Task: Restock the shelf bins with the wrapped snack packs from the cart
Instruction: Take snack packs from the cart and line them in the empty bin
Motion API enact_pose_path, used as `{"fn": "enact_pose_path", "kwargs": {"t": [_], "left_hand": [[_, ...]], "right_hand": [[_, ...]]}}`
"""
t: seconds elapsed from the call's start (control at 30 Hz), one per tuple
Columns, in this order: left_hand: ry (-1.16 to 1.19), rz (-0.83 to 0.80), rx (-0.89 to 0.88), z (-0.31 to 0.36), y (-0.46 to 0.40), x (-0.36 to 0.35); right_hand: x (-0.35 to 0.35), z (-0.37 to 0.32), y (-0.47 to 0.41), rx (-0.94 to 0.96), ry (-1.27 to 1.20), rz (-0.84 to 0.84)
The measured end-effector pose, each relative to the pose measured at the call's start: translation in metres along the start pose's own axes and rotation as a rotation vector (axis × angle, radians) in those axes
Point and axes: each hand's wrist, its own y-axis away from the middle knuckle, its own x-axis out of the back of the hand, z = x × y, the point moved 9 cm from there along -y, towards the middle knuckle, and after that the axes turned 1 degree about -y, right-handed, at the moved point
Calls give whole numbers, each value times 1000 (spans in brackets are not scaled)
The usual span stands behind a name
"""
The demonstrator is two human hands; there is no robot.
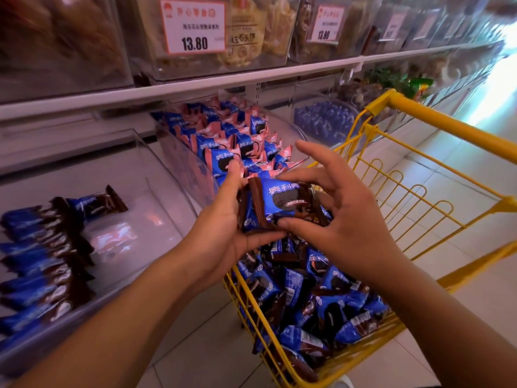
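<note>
At far left a clear shelf bin [156,175] holds a row of blue-and-brown snack packs [42,264] stacked along its left side, with one more pack [98,204] lying apart behind them on the bare bin floor. Next to it on the right, a second clear bin [291,127] is filled with blue-and-pink packs [232,147]. Above both runs a white shelf rail [195,88], and over that sit clear tubs with a price tag reading 13.80 [193,26]. In the middle, the left hand [223,228] cups a handful of blue-and-brown wrapped packs [279,203], its fingers curled round them from below and the thumb up along their left edge. The right hand [344,219] meets the same bundle from the right: thumb and one fingertip touch the packs, while the remaining fingers are spread apart and raised. Below and to the right, the yellow wire cart [419,191] stands on the tiled floor [447,303], with a heap of the same packs [316,298] in its near end.
</note>
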Motion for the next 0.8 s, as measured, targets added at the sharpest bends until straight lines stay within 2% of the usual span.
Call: {"fn": "enact_pose_path", "kwargs": {"t": [0.13,0.23,0.3,0.37,0.47,0.57,0.67,0.8], "left_hand": [[-115,-49,-72,3,2,-3],[-114,-54,-115,8,4,0],[-101,-59,-169,19,9,5],[-215,-37,-243,33,18,12],[-413,-50,-285,46,38,22],[-465,-63,-236,52,57,39],[-481,11,-194,64,74,66],[-521,207,-183,85,97,113]], "right_hand": [[-5,-9,0,53,40,8],[-11,-10,1,45,-2,-21],[-17,-3,0,-56,-81,-74],[-32,7,4,-174,-194,-188],[-54,1,7,-209,-306,-273],[-76,-13,-1,-235,-428,-302],[-105,-32,-18,-242,-461,-428],[-162,-56,-56,-221,-291,-568]]}}
